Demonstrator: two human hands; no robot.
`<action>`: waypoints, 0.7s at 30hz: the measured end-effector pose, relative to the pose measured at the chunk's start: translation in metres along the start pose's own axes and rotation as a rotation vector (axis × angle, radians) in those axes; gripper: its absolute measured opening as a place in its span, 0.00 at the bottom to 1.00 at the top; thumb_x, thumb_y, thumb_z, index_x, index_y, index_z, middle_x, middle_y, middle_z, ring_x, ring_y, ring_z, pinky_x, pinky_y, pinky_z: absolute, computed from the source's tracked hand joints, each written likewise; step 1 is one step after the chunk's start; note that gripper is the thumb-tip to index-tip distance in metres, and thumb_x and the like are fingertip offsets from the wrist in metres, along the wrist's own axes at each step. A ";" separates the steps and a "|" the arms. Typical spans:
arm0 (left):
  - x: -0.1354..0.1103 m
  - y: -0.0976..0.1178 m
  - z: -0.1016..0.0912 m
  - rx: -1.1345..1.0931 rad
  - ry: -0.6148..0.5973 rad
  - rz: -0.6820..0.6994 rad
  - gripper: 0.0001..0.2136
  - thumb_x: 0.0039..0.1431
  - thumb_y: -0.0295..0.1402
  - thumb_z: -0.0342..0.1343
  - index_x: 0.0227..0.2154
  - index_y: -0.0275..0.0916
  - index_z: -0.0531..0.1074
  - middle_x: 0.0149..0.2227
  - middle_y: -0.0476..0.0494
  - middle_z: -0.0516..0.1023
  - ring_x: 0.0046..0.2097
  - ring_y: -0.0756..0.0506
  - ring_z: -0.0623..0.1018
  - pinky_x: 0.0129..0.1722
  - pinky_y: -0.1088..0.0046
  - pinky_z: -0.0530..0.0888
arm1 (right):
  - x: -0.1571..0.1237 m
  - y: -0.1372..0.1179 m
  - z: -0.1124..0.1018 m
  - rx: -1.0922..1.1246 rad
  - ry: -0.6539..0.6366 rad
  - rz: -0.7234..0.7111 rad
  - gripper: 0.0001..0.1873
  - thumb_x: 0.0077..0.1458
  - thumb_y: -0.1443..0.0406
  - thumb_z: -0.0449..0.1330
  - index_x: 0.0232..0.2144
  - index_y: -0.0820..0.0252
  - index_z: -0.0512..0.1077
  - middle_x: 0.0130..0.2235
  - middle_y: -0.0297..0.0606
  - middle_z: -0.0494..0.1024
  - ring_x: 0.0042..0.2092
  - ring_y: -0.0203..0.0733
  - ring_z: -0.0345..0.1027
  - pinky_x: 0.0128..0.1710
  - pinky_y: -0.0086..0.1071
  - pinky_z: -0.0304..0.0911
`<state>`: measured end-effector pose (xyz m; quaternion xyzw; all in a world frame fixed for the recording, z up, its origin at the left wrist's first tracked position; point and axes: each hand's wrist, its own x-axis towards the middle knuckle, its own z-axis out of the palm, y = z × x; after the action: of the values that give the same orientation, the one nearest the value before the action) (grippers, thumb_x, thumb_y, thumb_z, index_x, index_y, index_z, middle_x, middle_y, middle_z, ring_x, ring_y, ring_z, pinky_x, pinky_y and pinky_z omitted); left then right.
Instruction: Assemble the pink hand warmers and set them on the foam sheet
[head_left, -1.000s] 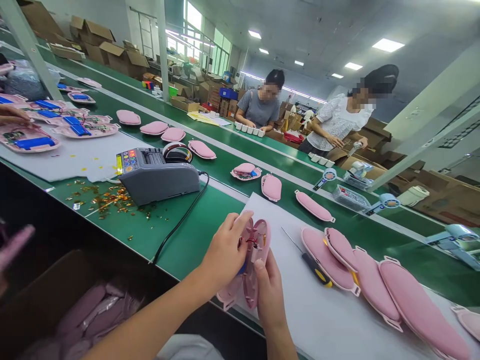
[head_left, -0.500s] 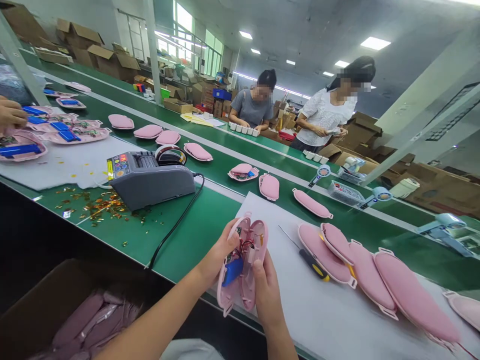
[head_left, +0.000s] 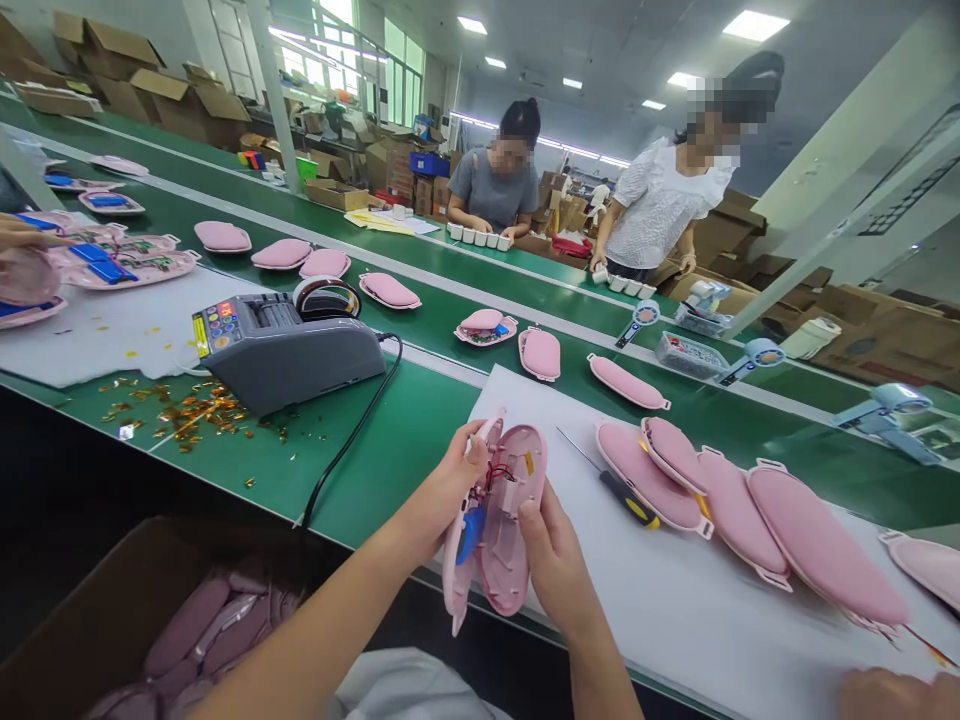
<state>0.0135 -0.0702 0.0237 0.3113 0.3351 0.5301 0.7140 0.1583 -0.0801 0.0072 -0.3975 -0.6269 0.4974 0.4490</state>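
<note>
Your left hand (head_left: 442, 490): clamped on the open pink casing (head_left: 495, 520)
Your right hand (head_left: 551, 565): gripping its other half
Nearby: screwdriver (head_left: 611, 485)

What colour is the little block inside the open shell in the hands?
Blue. The head view shows the block inside the pink shell.

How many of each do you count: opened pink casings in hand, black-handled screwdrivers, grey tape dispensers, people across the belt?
Opened pink casing: 1
Black-handled screwdriver: 1
Grey tape dispenser: 1
People across the belt: 2
Total: 5
</note>
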 end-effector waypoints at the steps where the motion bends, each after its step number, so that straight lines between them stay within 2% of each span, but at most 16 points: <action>1: 0.000 0.001 -0.001 0.017 -0.010 -0.001 0.33 0.51 0.58 0.54 0.55 0.45 0.59 0.44 0.43 0.76 0.46 0.41 0.76 0.45 0.63 0.69 | 0.000 -0.001 -0.001 -0.009 -0.004 0.007 0.26 0.62 0.53 0.51 0.59 0.57 0.64 0.55 0.40 0.72 0.56 0.48 0.66 0.53 0.38 0.65; 5: 0.002 0.004 -0.008 0.115 -0.072 0.015 0.34 0.50 0.58 0.55 0.56 0.45 0.59 0.43 0.43 0.76 0.45 0.40 0.76 0.44 0.63 0.70 | -0.002 -0.004 -0.002 -0.024 -0.029 0.027 0.26 0.61 0.53 0.52 0.58 0.57 0.65 0.51 0.41 0.76 0.45 0.45 0.72 0.45 0.36 0.70; 11: 0.002 0.007 -0.010 0.133 -0.111 0.041 0.32 0.52 0.58 0.52 0.55 0.45 0.60 0.41 0.44 0.75 0.43 0.41 0.76 0.43 0.63 0.70 | -0.004 -0.017 0.004 -0.074 0.033 0.065 0.25 0.60 0.52 0.53 0.53 0.58 0.69 0.42 0.39 0.78 0.35 0.41 0.70 0.30 0.29 0.71; 14: 0.001 0.007 -0.008 0.141 -0.088 0.047 0.33 0.52 0.59 0.51 0.56 0.47 0.59 0.42 0.45 0.74 0.42 0.43 0.75 0.43 0.65 0.70 | -0.004 -0.021 0.008 -0.115 -0.005 0.069 0.24 0.60 0.54 0.53 0.55 0.59 0.68 0.37 0.37 0.77 0.33 0.39 0.68 0.27 0.27 0.69; 18: 0.001 0.007 -0.008 0.154 -0.107 0.040 0.33 0.52 0.59 0.51 0.56 0.46 0.59 0.41 0.46 0.74 0.41 0.44 0.74 0.43 0.65 0.69 | -0.004 -0.022 0.014 -0.106 0.084 0.016 0.25 0.59 0.54 0.53 0.54 0.60 0.69 0.33 0.36 0.77 0.29 0.37 0.68 0.22 0.25 0.67; 21: 0.001 0.007 -0.007 0.114 -0.100 0.034 0.33 0.51 0.60 0.52 0.56 0.47 0.59 0.41 0.46 0.74 0.42 0.43 0.75 0.44 0.64 0.69 | -0.004 -0.021 0.018 -0.110 0.124 0.012 0.25 0.59 0.53 0.53 0.53 0.60 0.69 0.35 0.37 0.78 0.31 0.39 0.70 0.23 0.26 0.67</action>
<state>0.0042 -0.0671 0.0255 0.3834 0.3233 0.5060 0.7017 0.1412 -0.0921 0.0252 -0.4553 -0.6218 0.4397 0.4613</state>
